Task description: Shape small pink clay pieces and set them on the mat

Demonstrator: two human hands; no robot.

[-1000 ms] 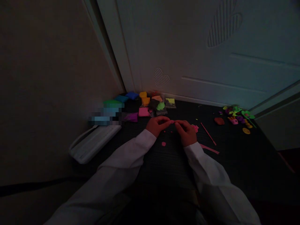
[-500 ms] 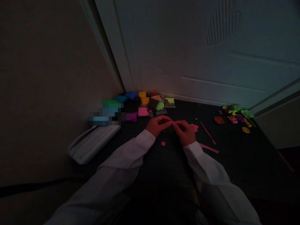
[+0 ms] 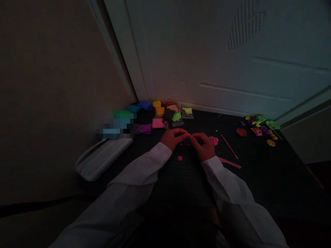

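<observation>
Two hands in use, tips close together. L hand (image 3: 173, 138): thumb & finger pinching small pink bit (image 3: 189, 135), clay-like. Bit sits btwn both hands' tips, i.e. R of L hand, L of R hand (image 3: 203, 146); neither nearer. Long axis: can't tell, too small. R hand: pinching same bit. Pink stick (image 3: 229, 146): R of R hand, apart, on bench (image 3: 261, 175).

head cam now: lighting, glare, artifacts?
Head view: very dim, tabletop nearly black; head view: no strong glare on the door; head view: blocky pixelation beyond the white object; head view: pink bit at the fingers too small, dark for detail.
</observation>
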